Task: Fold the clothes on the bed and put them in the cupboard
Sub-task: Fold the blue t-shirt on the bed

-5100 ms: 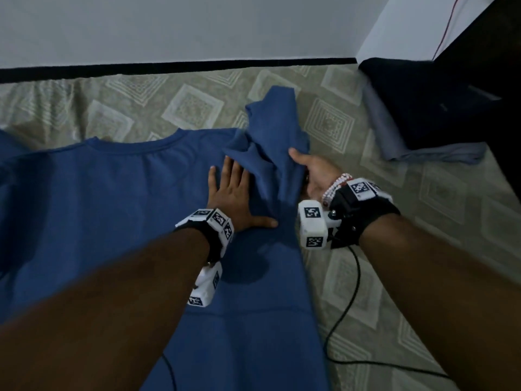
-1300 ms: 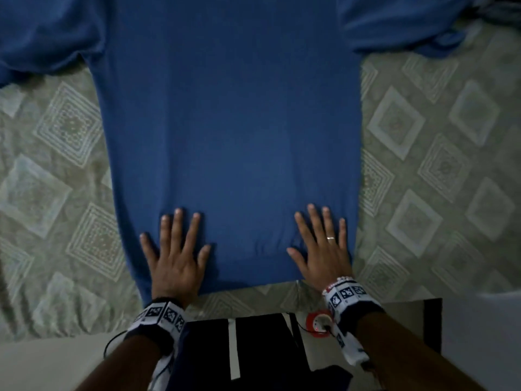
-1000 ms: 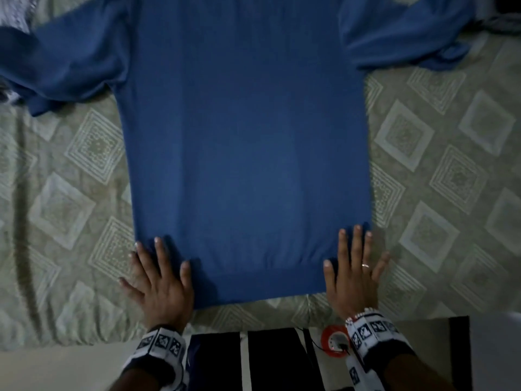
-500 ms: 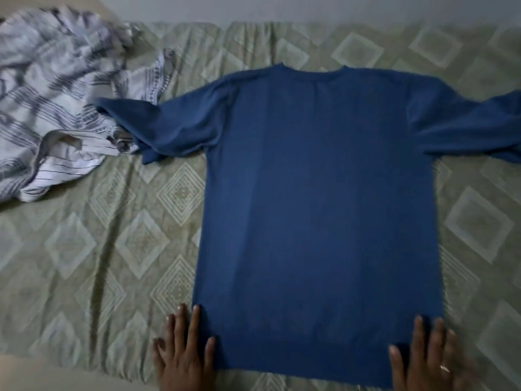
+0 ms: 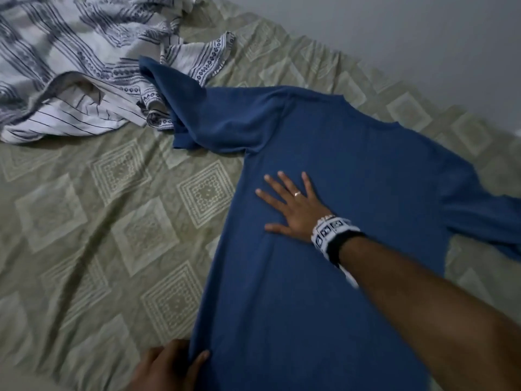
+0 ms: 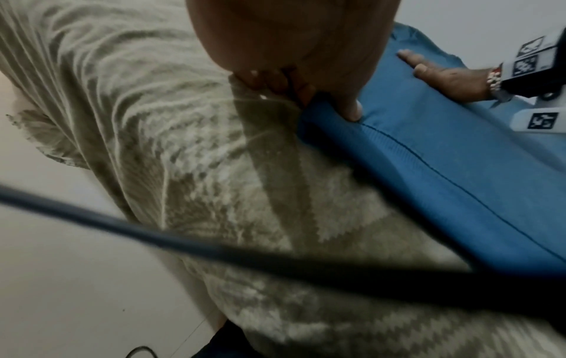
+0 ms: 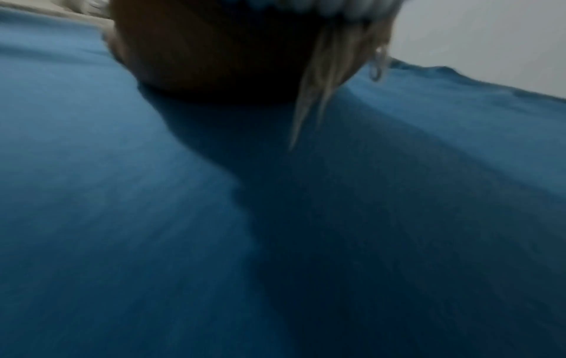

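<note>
A blue long-sleeved top (image 5: 324,249) lies spread flat on the bed, neck toward the wall. My right hand (image 5: 293,204) lies flat on its upper left chest, fingers straight and spread. My left hand (image 5: 172,365) pinches the top's lower left hem corner (image 6: 333,116), thumb on top and fingers curled under the edge. In the right wrist view only the heel of the right hand (image 7: 214,55) shows, pressed into the blue cloth (image 7: 275,218). The left sleeve (image 5: 197,111) runs up onto a pile of other clothes.
A crumpled white garment with dark stripes and patterns (image 5: 79,60) lies at the upper left of the bed. The olive bedsheet with diamond motifs (image 5: 112,221) shows to the left of the top. A pale wall (image 5: 423,38) borders the bed's far side. A dark cable (image 6: 214,247) crosses the left wrist view.
My right hand has left the hem's right corner and moved up to the chest area. My left hand went from lying flat by the hem to pinching its left corner. The view swung left.
</note>
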